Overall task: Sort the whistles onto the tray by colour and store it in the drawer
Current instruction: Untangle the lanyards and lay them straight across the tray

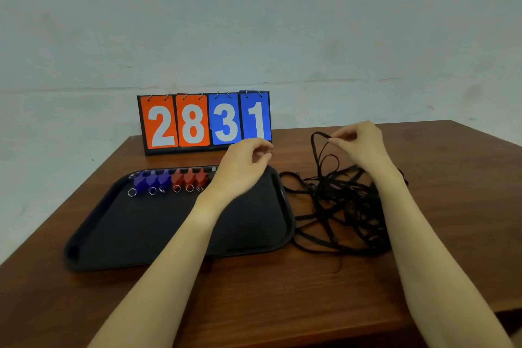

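Far left on the brown table [254, 305]: a flip scoreboard [204, 121], upright against the pale wall [254, 22]. Readable on its cards, left to right: white 2 and 8 on orange, then white 3 and 1 on blue. No brand name visible anywhere.

Nearer, on the left part of the table: a black tray [158, 229] with raised rim. Along its far edge, in one row: three blue whistles [152, 181] at the left, then three red whistles [189, 176] just beside them, each with a small metal ring on the near side. One more dark object right of the red ones, mostly hidden behind the wrist, so cannot tell what it is.

Above the tray's far right corner: the left hand [243, 169], fingers curled inward, thumb close to the fingertips. Not clear whether something is pinched between them; nothing visible there. Forearm crossing over the tray and covering part of it.

Right of the tray, touching its right rim: a tangled heap of black lanyards [339, 206] on the table, some thin red cord mixed in.

Above this heap: the right hand [361, 144], thumb and forefinger pinching one black loop lifted up from the pile. Right forearm covering the heap's right side.
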Demonstrator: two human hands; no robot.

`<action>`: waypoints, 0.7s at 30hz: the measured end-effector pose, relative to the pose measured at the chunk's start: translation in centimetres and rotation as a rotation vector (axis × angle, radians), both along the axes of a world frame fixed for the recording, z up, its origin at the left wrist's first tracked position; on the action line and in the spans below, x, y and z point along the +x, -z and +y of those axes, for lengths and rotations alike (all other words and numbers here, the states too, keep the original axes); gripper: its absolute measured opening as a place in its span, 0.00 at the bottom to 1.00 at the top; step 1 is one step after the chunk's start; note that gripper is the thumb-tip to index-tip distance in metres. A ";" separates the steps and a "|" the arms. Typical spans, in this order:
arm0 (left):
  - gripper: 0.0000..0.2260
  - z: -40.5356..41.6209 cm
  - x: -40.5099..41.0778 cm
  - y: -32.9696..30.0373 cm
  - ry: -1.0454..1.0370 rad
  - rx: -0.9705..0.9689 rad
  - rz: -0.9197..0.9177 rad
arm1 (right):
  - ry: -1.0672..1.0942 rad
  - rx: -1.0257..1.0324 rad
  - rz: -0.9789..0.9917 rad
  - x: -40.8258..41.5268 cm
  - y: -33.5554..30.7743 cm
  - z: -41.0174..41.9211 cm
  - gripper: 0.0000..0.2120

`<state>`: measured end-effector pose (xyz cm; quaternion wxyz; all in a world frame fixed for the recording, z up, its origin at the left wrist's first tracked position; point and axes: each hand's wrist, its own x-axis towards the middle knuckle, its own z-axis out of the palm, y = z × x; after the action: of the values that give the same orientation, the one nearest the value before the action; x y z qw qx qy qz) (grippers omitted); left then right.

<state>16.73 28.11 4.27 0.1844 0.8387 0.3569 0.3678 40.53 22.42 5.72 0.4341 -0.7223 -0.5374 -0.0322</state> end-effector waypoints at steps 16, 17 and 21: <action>0.19 -2.2 1.4 -0.2 0.087 -0.004 -0.233 | -0.565 0.085 0.362 -2.9 -1.9 -1.8 0.04; 0.18 -2.3 1.5 -0.1 0.091 -0.014 -0.235 | -0.597 0.068 0.377 -2.9 -1.8 -1.8 0.05; 0.13 -2.5 1.6 -0.1 0.096 -0.080 -0.293 | -0.666 0.037 0.438 -3.5 -1.7 -1.9 0.10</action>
<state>18.37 25.63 4.36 0.2852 0.7840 0.3001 0.4625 37.01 20.52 7.44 0.5380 -0.4902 -0.6365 0.2553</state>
